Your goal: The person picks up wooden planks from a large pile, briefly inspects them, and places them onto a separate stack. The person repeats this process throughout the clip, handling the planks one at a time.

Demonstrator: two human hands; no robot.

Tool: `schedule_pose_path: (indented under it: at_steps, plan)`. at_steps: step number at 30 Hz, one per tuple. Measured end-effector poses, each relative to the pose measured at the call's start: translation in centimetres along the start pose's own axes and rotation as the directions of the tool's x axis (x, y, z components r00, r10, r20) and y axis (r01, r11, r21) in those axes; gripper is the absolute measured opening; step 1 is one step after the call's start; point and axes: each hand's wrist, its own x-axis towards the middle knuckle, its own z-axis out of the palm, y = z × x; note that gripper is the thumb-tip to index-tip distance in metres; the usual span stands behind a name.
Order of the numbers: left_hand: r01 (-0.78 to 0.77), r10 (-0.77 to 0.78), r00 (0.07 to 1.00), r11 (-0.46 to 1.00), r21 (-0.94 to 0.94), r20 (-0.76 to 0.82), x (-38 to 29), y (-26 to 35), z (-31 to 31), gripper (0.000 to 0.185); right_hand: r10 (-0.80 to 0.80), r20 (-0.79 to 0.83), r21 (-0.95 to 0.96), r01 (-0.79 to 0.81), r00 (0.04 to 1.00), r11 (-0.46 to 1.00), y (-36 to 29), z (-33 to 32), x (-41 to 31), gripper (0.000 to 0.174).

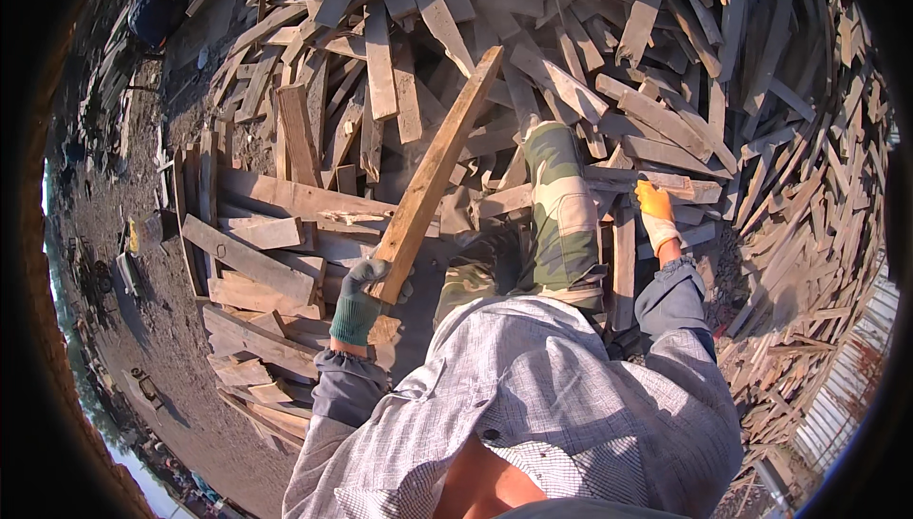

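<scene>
My left hand (371, 280), in a grey and green work glove, grips the lower end of a long wooden board (439, 170). The board slants up and to the right, its far end above the wood pile. My right hand (653, 204), in an orange and white glove, is at the right beside a short wooden plank (677, 186); its fingers look curled, but whether they hold anything is hidden. Between my hands is my leg in camouflage trousers (563, 212), among the boards.
A large heap of loose boards (570, 84) spreads ahead and to the right. At my left lie stacked boards (257, 291) with upright pieces at the far side. Bare dirt ground (192, 348) lies farther left. A corrugated metal sheet (849, 376) is at the lower right.
</scene>
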Motion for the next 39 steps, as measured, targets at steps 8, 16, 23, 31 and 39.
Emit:
schedule_pose_path:
  at_steps: [8, 16, 23, 31, 39]
  plan:
    - [-0.262, 0.237, 0.959, 0.95, 0.167, 0.157, -1.1, 3.4, -0.2, 0.032, -0.027, 0.112, -0.356, 0.065, 0.993, 0.932, 2.7, 5.0, -4.1, 0.027]
    - [-0.549, -0.002, 0.776, 0.491, 0.676, 0.631, 20.8, 9.8, 22.7, 0.062, 0.457, 0.18, 0.207, -0.488, 0.871, 0.848, 8.5, 2.0, -18.7, 0.018]
    - [-0.608, 0.389, 0.786, 0.348, 0.713, 0.48, 37.6, -2.0, 31.8, 0.04, -0.349, -0.121, -0.357, 0.287, 0.929, 0.889, -6.9, 6.6, -11.2, 0.03]
    - [0.131, -0.121, 0.991, 0.97, 0.206, -0.059, 51.6, -9.0, 19.8, 0.032, -0.538, -0.118, -0.094, 0.53, 0.835, 0.843, -17.2, 17.6, -6.1, 0.025]
    - [0.409, -0.415, 0.91, 0.89, 0.199, -0.014, 64.8, -10.5, 26.8, 0.091, 0.22, 0.115, 0.59, -0.244, 0.969, 0.769, -18.0, 16.4, -6.0, 0.016]
